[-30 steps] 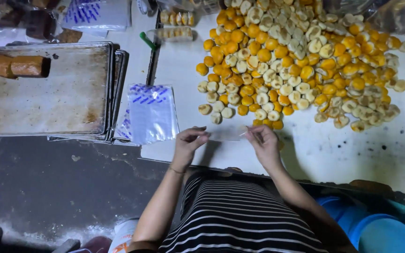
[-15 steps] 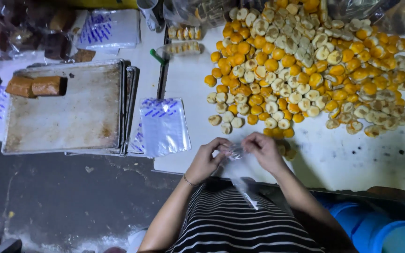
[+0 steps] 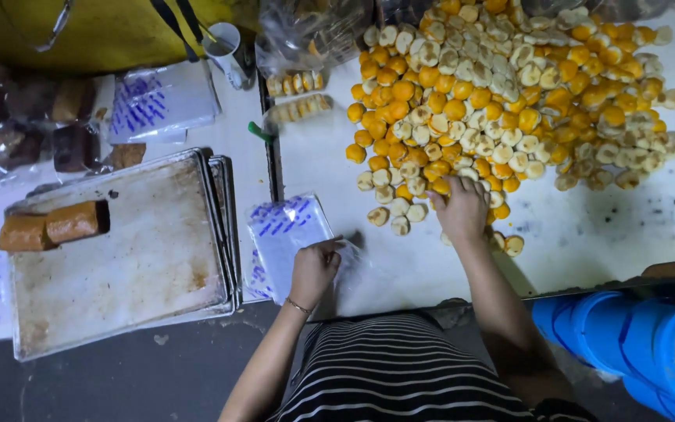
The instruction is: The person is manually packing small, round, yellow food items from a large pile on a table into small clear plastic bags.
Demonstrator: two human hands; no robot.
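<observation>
keep left hand (image 3: 314, 266) closed on the clear plastic bag (image 3: 349, 258) at the near edge of the white tabletop (image 3: 587, 227), mouth turned toward the heap. gather only loose pieces from the near fringe of the pile of small round pastries (image 3: 501, 101), orange and pale. right hand (image 3: 462, 207) reaches forward, palm down, fingers curled over pastries; exact grasp not visible. stack of printed bags (image 3: 283, 230) just left.

Glossy clear plastic bags (image 3: 287, 234); stained dull metal tray (image 3: 119, 258); matt white tabletop (image 3: 587, 234).
</observation>
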